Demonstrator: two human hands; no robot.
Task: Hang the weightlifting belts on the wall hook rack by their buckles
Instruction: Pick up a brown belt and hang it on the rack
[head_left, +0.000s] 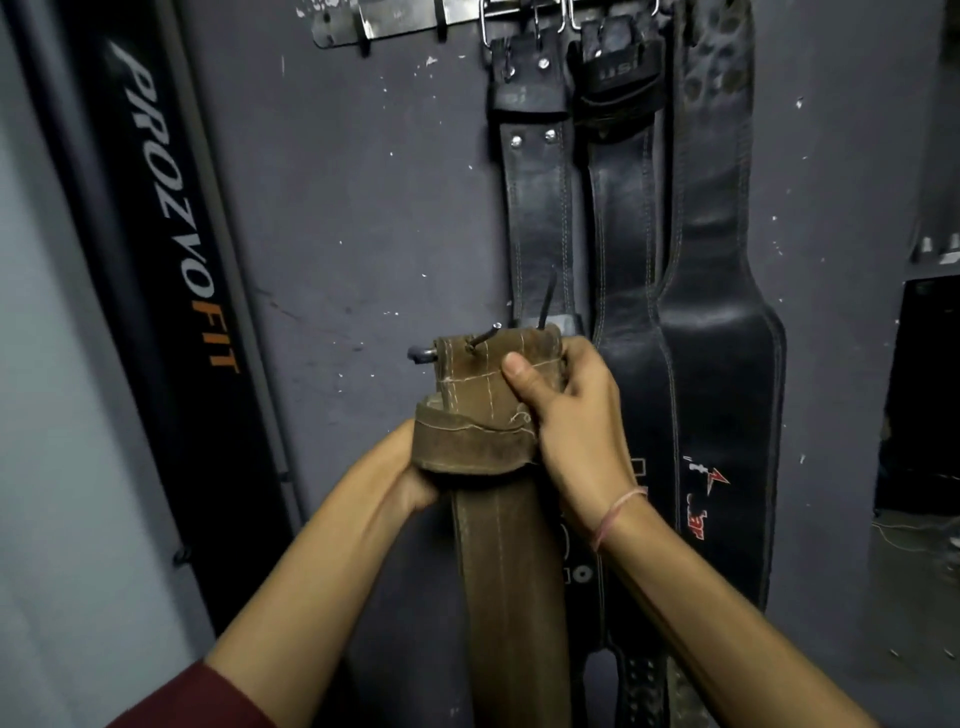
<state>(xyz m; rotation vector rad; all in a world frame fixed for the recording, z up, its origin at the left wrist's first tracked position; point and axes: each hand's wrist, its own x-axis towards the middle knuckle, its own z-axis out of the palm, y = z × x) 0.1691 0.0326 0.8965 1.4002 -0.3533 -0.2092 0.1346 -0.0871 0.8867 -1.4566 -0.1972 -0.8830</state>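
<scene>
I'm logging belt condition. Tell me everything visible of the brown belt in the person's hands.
The brown belt looks like worn tan leather with pale stitching and frayed edges. Its buckle end points up, dark metal prongs sticking out; a loop wraps it below, and the strap hangs down out of view. The right hand grips the buckle end, the left hand holds under the loop. It is not yet on the hook rack.

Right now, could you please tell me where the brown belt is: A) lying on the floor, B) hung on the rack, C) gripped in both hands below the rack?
C: the left hand and right hand grip the brown belt near its buckle, below the hook rack where black belts hang.
</scene>
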